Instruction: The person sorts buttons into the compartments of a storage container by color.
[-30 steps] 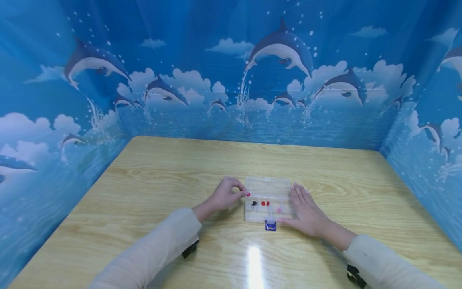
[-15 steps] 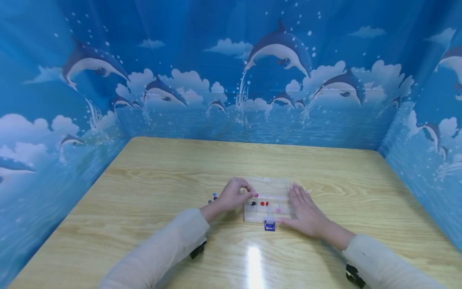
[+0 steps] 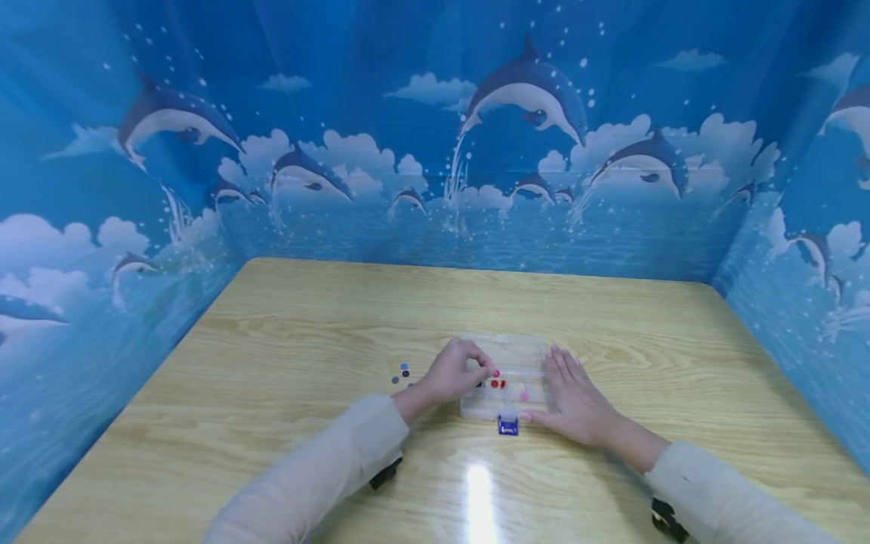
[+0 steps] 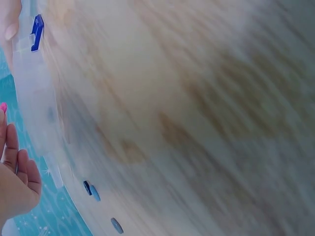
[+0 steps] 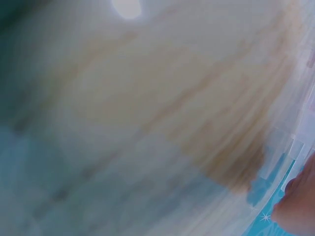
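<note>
My left hand (image 3: 457,374) pinches a small pink button (image 3: 496,373) between thumb and index fingertips, low over the clear plastic box (image 3: 484,409). The same pink button (image 4: 3,106) shows at the left edge of the left wrist view. The box lies with its lid (image 3: 506,350) folded back. Inside sit two red buttons (image 3: 495,384), a pale pink one (image 3: 524,396) and a dark one (image 3: 479,384), partly behind the left hand. A blue latch (image 3: 507,425) juts from the box's near side. My right hand (image 3: 578,400) rests with straight fingers along the right side of the box.
Several loose blue, dark and grey buttons (image 3: 404,366) lie on the wooden table (image 3: 326,317) left of the box, beside the left wrist. Dolphin-printed curtains (image 3: 381,211) enclose the table's back and sides. A bright light reflection falls on the near tabletop.
My left hand has moved right with the pink button, from the box's left edge to over its left compartments. The loose buttons on the table have come into view. The right hand stays put.
</note>
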Motion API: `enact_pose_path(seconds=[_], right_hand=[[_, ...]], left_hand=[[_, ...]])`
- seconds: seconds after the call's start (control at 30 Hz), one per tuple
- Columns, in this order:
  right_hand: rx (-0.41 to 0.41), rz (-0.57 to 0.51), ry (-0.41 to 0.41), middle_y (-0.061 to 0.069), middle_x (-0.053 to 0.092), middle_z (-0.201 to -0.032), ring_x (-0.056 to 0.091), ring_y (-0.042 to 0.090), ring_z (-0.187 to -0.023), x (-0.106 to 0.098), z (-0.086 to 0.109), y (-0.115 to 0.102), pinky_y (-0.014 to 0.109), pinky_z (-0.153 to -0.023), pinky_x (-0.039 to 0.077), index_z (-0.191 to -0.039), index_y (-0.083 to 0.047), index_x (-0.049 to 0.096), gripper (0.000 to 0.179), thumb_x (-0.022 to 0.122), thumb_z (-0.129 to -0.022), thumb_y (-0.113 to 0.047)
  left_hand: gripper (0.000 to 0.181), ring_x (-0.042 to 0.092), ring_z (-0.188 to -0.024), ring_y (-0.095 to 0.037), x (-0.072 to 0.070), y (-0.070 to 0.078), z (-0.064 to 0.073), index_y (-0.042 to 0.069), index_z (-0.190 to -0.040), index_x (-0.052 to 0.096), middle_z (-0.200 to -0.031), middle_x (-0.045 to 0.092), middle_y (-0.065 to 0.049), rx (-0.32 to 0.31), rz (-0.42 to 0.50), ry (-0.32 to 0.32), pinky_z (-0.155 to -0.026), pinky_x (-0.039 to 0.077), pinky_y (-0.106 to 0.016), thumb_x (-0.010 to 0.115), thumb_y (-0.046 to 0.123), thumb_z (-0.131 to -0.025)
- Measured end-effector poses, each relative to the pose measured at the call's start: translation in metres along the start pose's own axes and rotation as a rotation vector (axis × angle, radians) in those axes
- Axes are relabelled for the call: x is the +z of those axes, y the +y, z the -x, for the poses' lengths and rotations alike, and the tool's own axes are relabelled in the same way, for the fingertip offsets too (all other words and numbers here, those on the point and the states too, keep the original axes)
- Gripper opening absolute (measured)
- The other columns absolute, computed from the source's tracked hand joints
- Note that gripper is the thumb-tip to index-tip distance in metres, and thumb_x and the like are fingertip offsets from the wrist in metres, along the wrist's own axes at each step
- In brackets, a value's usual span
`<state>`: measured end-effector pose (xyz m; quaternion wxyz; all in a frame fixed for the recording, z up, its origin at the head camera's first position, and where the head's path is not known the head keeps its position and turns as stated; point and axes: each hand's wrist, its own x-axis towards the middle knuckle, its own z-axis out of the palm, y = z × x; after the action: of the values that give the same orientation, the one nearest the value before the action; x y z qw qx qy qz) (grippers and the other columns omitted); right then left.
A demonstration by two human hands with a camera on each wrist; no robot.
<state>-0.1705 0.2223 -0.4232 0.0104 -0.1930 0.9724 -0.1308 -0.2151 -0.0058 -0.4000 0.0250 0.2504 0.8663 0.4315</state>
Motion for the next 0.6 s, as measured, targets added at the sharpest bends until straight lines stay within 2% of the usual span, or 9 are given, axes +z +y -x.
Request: enact_pose_path(seconds=[0.17, 0.4, 0.6], right_hand=[[0.003, -0.004, 0.001, 0.032, 0.011, -0.149, 0.009, 0.046, -0.139, 0.000, 0.000, 0.000, 0.056, -0.112, 0.013, -0.141, 0.014, 0.016, 0.104, 0.054, -0.081, -0.063], [0.007, -0.001, 0.000, 0.032, 0.012, -0.150, 0.010, 0.046, -0.139, -0.001, 0.001, -0.001, 0.056, -0.112, 0.013, -0.141, 0.014, 0.017, 0.104, 0.053, -0.081, -0.064], [0.007, -0.003, -0.001, 0.031, 0.011, -0.150, 0.010, 0.046, -0.139, 0.000, 0.001, 0.000, 0.057, -0.112, 0.013, -0.141, 0.013, 0.016, 0.105, 0.053, -0.081, -0.064]], left_hand=[[0.005, 0.058, -0.094, -0.018, 0.003, 0.004, -0.001, 0.009, -0.078, 0.069, -0.086, 0.070, -0.004, 0.002, -0.019, 0.001, -0.101, 0.037, -0.041, 0.066, 0.008, -0.081], [0.007, 0.053, -0.092, -0.013, 0.008, 0.012, -0.005, 0.013, -0.077, 0.070, -0.085, 0.069, 0.002, -0.061, -0.051, -0.030, -0.096, 0.041, -0.034, 0.066, 0.010, -0.082], [0.007, 0.050, -0.085, -0.009, 0.014, 0.013, -0.009, 0.013, -0.077, 0.071, -0.081, 0.069, 0.003, -0.031, -0.094, -0.050, -0.087, 0.041, -0.024, 0.067, 0.010, -0.081]])
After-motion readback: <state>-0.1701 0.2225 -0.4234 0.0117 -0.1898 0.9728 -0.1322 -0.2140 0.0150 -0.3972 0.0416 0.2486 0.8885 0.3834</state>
